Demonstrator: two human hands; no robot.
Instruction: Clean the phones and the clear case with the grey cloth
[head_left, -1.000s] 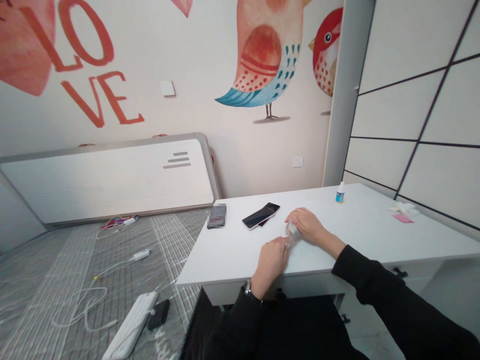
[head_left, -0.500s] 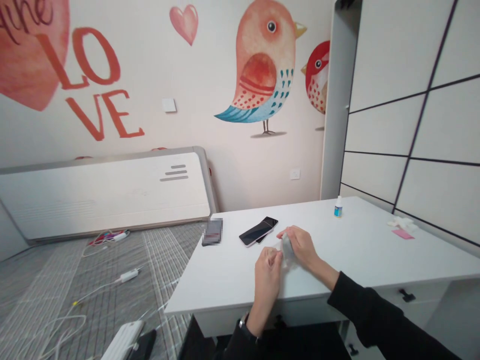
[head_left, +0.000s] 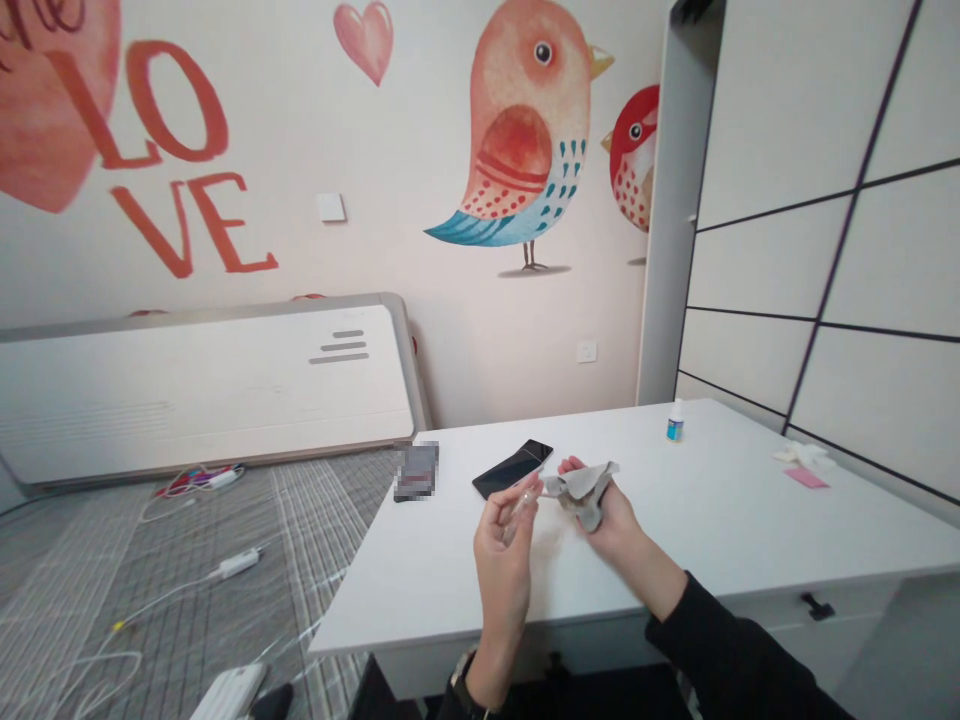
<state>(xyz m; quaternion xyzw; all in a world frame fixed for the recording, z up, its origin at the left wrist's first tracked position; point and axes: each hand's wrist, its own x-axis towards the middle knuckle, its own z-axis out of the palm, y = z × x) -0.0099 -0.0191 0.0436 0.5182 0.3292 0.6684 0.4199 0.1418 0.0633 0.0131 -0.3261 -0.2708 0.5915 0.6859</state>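
Observation:
Over the white table (head_left: 420,590), my left hand (head_left: 504,560) pinches a small piece of clear plastic (head_left: 523,508), perhaps a wrapper; its exact shape is hard to make out. My right hand (head_left: 616,525) is turned palm up with a crumpled grey cloth (head_left: 589,487) lying across the palm and fingers. The cloth's left edge comes close to my left fingertips; whether they touch it I cannot tell. Just behind my left hand lies a black phone (head_left: 510,468), its near end partly covered by the fingers.
A dark, pixelated flat object (head_left: 417,472) lies at the table's left edge. Toward the back right stands a small white-and-blue bottle (head_left: 675,424). A pink slip (head_left: 807,478) and crumpled white tissue (head_left: 808,456) lie far right. Cables and a white power strip (head_left: 231,692) are on the floor at left.
The grey cloth, earlier bunched between both hands, now spreads over my right palm, which has turned upward. My left hand has moved left, away from it, holding the clear plastic.

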